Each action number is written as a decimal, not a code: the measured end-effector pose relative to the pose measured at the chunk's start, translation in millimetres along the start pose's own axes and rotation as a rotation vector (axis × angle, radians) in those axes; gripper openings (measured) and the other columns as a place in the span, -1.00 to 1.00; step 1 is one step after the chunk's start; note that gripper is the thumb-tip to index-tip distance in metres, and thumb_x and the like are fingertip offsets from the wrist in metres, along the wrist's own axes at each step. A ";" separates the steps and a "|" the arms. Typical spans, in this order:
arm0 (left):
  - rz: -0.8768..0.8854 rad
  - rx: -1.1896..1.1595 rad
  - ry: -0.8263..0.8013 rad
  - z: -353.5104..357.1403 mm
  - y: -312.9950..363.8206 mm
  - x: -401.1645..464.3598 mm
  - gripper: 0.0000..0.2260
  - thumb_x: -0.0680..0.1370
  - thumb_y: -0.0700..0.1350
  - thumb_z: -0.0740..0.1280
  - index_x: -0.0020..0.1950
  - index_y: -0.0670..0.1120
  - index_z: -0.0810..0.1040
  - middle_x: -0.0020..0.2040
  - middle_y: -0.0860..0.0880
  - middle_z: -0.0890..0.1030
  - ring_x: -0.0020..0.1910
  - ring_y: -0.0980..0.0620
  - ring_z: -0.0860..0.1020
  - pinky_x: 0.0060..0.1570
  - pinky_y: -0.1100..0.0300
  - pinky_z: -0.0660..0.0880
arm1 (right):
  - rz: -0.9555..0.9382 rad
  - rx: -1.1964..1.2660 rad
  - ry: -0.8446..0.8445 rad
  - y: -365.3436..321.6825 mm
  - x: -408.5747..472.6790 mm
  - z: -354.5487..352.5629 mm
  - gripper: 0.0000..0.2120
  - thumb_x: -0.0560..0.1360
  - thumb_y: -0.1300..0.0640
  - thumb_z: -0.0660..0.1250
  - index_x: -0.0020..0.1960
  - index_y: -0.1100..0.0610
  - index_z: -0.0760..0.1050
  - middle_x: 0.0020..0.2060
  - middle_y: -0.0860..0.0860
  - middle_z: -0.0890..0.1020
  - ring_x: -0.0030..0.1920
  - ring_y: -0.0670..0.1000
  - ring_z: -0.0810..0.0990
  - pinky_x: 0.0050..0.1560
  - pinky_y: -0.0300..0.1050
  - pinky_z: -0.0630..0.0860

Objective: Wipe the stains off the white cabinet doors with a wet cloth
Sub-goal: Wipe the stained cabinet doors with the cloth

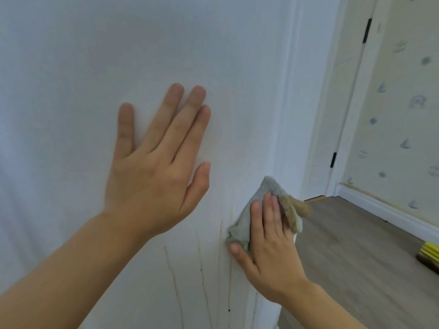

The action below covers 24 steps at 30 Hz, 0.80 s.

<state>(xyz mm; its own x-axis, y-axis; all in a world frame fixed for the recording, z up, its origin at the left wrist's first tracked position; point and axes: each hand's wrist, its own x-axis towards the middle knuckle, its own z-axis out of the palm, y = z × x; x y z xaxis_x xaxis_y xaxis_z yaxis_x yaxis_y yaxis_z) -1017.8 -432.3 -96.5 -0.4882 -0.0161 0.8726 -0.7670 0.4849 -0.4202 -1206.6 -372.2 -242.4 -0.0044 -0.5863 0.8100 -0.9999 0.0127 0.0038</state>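
**Cloth pressed to the stained edge of a white door**

Two bare forearms come in from the near edge, well apart. On the left, the left hand (154, 162) lies flat against the broad white cabinet door (95, 67), palm on the panel and fingers spread, holding nothing. To its right and lower, the right hand (266, 241) presses a folded grey-green terry cloth (247, 224) against the door close to its right edge; fingers lie over the cloth and the thumb touches the panel beneath it. A tan-brown fold of the cloth sticks out to the right past the fingertips. Thin yellowish-brown drip stains (202, 276) run down the panel just left of and below the cloth, with a few dark specks lower down. Farther right lie a grey wood-look floor (356, 257), a white skirting board (380, 210) and pale wallpaper with small blue boat prints (403, 115). A yellow object (431, 250) at the right edge is too cut off to identify.
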 end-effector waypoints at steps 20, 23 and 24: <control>0.002 0.013 0.026 0.4 0.3 -1.0 -0.51 0.61 0.00 0.00 0.47 -0.22 0.23 0.49 -0.14 0.20 0.48 -0.11 0.16 0.37 -0.21 -0.05 | 0.099 0.283 0.096 -29.8 65.2 -34.1 -0.29 0.54 -0.36 -0.27 0.48 0.01 -0.44 0.47 -0.03 -0.39 0.49 -0.04 -0.35 0.39 -0.20 -0.46; 0.003 0.024 0.018 1.2 -1.2 -0.9 -0.51 0.62 0.01 -0.01 0.48 -0.23 0.21 0.50 -0.14 0.19 0.49 -0.12 0.15 0.36 -0.22 -0.04 | 0.137 0.296 0.277 -32.6 127.6 -62.8 -0.24 0.54 -0.32 -0.21 0.52 0.17 -0.25 0.53 0.15 -0.19 0.52 0.06 -0.22 0.41 -0.06 -0.36; 0.002 0.022 0.013 1.1 -1.2 -1.0 -0.51 0.62 0.01 -0.01 0.48 -0.23 0.21 0.50 -0.15 0.19 0.49 -0.12 0.14 0.36 -0.23 -0.04 | 0.122 0.284 0.305 -33.0 131.7 -63.4 -0.24 0.54 -0.30 -0.19 0.53 0.21 -0.20 0.53 0.19 -0.15 0.53 0.09 -0.19 0.42 -0.03 -0.32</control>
<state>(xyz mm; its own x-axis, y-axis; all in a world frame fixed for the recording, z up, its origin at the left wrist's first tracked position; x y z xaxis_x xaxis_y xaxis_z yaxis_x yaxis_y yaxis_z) -1016.8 -433.9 -97.2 -0.4846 -0.0042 0.8747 -0.7751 0.4656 -0.4271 -1173.4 -398.4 -98.7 -0.1612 -0.3279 0.9309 -0.9564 -0.1810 -0.2294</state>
